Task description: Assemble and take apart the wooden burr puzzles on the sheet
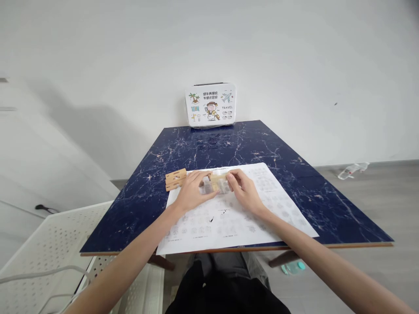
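Over a printed paper sheet (235, 231), both hands meet around a small clear plastic box (224, 187) with something yellowish inside or behind it. My left hand (190, 190) grips the box from the left, thumb along its near side and fingers over the top. A pale yellow strip (218, 177) lies along the box's far edge. At the strip's right end, the thumb and fingers of my right hand (244, 192) pinch together. Light wooden pieces with cut-out slots (176, 179) sit beside my left hand. A small brown part shows between the hands; its kind is unclear.
A white case with cartoon prints (211, 106) stands against the wall at the back of the blue marbled table (212, 146). Left of the table is a white perforated rack (49, 244) with a cable. Plastic bottles (352, 170) lie on the floor at the right.
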The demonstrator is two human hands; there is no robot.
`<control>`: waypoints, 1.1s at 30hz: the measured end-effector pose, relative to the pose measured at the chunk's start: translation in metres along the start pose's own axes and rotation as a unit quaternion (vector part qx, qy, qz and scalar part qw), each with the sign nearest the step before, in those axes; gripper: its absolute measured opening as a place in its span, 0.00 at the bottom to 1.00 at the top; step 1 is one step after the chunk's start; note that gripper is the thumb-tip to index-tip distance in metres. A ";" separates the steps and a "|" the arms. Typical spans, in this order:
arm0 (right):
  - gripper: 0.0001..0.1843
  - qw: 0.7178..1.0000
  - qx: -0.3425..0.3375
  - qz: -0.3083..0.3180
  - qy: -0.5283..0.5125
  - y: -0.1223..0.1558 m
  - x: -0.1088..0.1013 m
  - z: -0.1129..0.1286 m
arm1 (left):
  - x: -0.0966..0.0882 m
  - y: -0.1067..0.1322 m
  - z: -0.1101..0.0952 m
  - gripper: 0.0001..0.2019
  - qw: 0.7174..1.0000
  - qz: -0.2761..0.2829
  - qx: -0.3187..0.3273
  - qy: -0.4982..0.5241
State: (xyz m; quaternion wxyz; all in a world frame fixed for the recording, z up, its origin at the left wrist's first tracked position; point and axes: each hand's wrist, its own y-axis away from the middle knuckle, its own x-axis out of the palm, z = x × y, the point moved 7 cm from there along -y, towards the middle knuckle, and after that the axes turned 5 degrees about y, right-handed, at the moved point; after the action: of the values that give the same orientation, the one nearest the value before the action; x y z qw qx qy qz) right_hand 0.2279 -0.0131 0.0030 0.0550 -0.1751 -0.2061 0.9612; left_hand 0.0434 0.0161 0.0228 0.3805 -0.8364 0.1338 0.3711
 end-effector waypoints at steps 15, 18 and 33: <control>0.11 0.973 -0.024 0.024 0.228 0.001 0.012 -0.018 | 0.010 -0.002 0.032 0.25 0.990 0.056 -0.126 -0.024; 0.10 0.971 -0.019 0.033 0.237 0.001 0.014 -0.020 | 0.011 -0.001 0.032 0.27 0.988 0.073 -0.132 -0.019; 0.09 0.969 -0.056 0.117 0.210 0.001 0.025 -0.016 | 0.024 0.003 0.030 0.41 0.979 0.143 -0.138 0.046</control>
State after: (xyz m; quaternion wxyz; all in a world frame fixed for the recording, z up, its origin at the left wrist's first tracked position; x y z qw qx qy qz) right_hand 0.2105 -0.0038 -0.0192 -0.0255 -0.3985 -0.2217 0.8896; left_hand 0.0423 0.0375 -0.0096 0.1982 -0.8693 0.2172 0.3974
